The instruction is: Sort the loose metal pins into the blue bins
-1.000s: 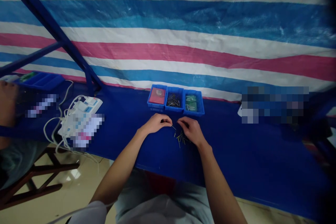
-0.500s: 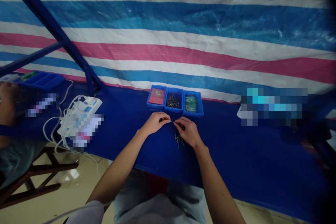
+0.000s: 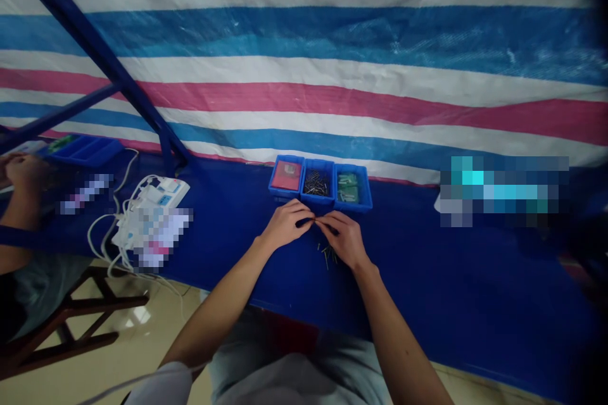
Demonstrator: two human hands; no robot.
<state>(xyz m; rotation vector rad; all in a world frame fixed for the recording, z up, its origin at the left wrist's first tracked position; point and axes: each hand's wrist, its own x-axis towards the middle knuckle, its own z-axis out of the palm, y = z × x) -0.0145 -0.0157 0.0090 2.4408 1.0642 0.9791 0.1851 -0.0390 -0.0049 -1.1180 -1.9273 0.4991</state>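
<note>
Brought left hand [image 3: 287,225] to right hand [image 3: 345,239], pinching fingers [image 3: 304,212] closed, likely on a hidden pin for two-handed handling, loose pins [image 3: 326,258] just below.

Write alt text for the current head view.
A person's left hand and right hand meet tip to tip above a blue table, anything between them too small to make out. Loose thin pieces lie by the right hand; three small blue bins stand beyond, white power strips off to the left.

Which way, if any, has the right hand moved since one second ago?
Yes, slightly left: judged against the rightmost blue bin, the right hand has shifted toward the left hand.
</note>
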